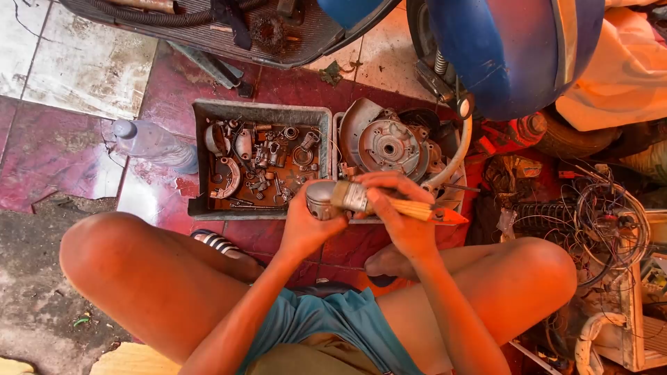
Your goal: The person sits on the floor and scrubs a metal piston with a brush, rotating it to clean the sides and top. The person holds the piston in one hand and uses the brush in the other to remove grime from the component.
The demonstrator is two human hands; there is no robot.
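Held part: a small grey metal cylinder (321, 200), lifted just above the trays, between the knees.
Left hand (303, 226): clasped around the cylinder.
Right hand (401, 215): gripping a wooden-handled paintbrush (379, 201), bristles against the cylinder.
Risk: the greasy cylinder could slip and drop onto the trays or bare legs.
Left tray (201, 160): small rusty metal parts in oily liquid.
Right tray (338, 149): a round engine casing (385, 142).
Nearby: plastic bottle (149, 142).

A grey tray (201, 111) of small rusty metal parts sits on the red tiled floor (55, 149), just beside a second tray holding a round engine cover (386, 146). A clear plastic bottle (149, 142) lies left of them; tangled wires (611, 222) lie at the right, and a blue scooter body (514, 48) stands above.
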